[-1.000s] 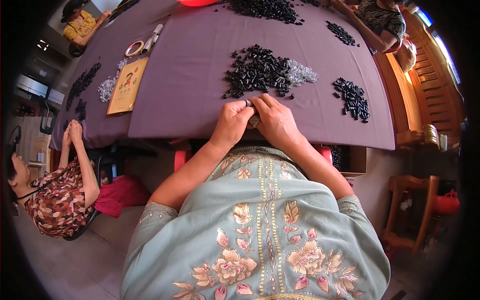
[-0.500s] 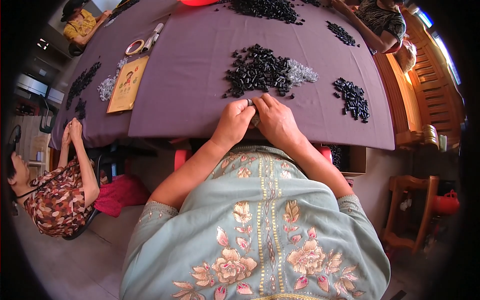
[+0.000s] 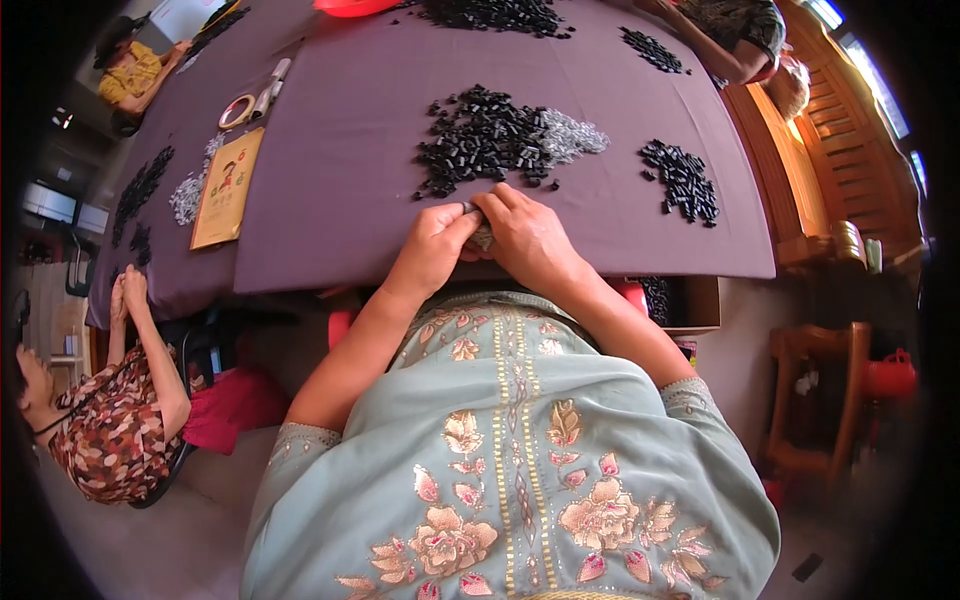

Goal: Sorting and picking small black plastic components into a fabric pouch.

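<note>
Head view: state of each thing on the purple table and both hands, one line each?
left hand: closed around a small part, touching the right hand
right hand: fingers curled on the same small part
small part: pinched between both hands, mostly hidden
black pieces pile: loose heap
silver pieces pile: loose, against the black heap
smaller black pile: separate, untouched
booklet: flat, closed
tape roll: lying flat

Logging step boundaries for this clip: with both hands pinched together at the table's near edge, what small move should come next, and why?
Probably finish pressing the small piece together. The left hand and right hand meet around it, fingertips touching, and it is mostly hidden. The big pile of black parts lies just beyond the fingers on the purple table, within reach for the next pick.
</note>
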Action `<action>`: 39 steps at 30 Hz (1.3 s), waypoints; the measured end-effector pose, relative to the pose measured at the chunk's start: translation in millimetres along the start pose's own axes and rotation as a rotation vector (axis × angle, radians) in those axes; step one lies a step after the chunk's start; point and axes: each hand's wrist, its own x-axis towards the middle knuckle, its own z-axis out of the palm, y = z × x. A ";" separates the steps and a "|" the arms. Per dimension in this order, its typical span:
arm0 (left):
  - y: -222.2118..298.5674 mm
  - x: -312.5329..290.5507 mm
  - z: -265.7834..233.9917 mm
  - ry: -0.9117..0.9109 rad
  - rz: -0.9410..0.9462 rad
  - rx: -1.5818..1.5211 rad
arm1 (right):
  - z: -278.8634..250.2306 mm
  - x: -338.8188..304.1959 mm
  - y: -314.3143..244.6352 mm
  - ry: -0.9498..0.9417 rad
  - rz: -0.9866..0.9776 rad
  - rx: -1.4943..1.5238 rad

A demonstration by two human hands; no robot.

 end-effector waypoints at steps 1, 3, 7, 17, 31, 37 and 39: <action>0.0 -1.6 0.9 0.019 0.018 0.024 | 1.5 -0.1 1.0 -0.010 -0.013 0.001; -0.6 -1.5 1.7 0.050 0.050 0.037 | 6.9 -0.2 2.1 -0.016 -0.004 -0.032; -6.9 2.2 -1.7 0.027 0.044 0.031 | 8.5 -0.8 4.2 -0.024 -0.004 -0.033; 8.1 -5.7 -5.3 0.098 -0.047 -0.052 | -35.6 11.6 33.6 0.309 0.189 -0.052; 13.3 1.5 -20.9 0.289 0.301 0.128 | -77.0 -28.4 144.9 0.273 0.641 -0.585; 0.1 7.5 -34.2 0.433 0.482 0.880 | -73.2 -16.8 121.3 0.332 0.645 -0.489; -1.2 11.3 -37.8 0.416 0.514 0.925 | -69.8 -11.8 113.6 0.280 0.532 -0.358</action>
